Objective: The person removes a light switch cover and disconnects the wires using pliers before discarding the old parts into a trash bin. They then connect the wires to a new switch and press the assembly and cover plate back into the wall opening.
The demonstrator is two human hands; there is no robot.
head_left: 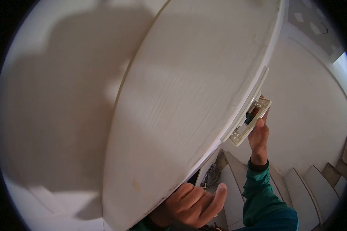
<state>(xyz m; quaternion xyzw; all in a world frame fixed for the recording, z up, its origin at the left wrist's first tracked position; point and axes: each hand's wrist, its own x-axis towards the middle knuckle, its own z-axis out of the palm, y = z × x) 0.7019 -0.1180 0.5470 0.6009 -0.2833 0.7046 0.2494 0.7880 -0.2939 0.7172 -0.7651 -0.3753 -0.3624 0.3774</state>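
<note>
My right hand [259,138] grips a cream switch plate frame [239,138] by its outer edge, with the thumb on the near side and the fingers mostly behind it. The frame is tilted away from a longer cream plate [228,133] that lies along the narrow edge of the white wall panel [181,88]. Dark and brownish parts show through the frame's opening. Lower down, my left hand [196,206] is closed beside the panel's lower edge, its fingers curled and its thumb extended. What it holds, if anything, is hidden.
Stairs with pale treads [302,188] run along the lower right, below a plain wall [300,104]. A bundle of tangled wires [212,176] lies beyond my left hand. A grey patched surface [316,25] shows at top right.
</note>
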